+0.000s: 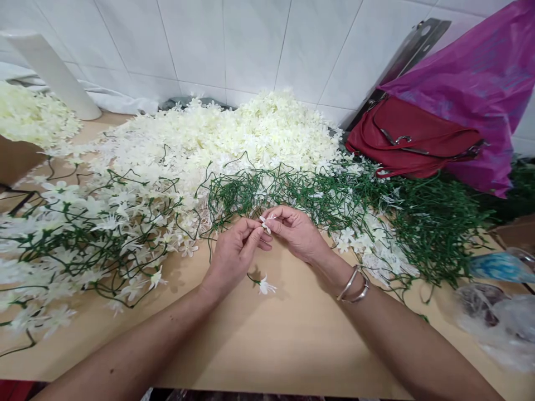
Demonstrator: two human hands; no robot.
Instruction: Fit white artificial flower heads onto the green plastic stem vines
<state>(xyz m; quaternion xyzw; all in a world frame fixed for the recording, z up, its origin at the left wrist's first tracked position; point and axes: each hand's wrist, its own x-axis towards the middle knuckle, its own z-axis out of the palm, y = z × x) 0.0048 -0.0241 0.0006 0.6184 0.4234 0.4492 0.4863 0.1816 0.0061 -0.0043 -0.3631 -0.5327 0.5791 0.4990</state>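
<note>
My left hand (238, 248) and my right hand (295, 231) meet over the middle of the table, both closed in a pinch. Between their fingertips is a small white artificial flower (266, 225), petals spread. Below my left hand, another white flower (266, 285) shows on a short green stem; whether that stem runs up into my left fingers is hidden. Right behind the hands lies a tangle of green plastic stems (238, 192). Two silver bangles (354, 284) circle my right wrist.
A large heap of cream-white blossoms (267, 131) lies against the tiled wall. Stemmed flowers (104, 228) cover the left side, more green stems (438, 223) the right. A red handbag (413, 136), purple plastic bag (472, 83), white roll (56, 75) and clear plastic bag (510, 328) stand around.
</note>
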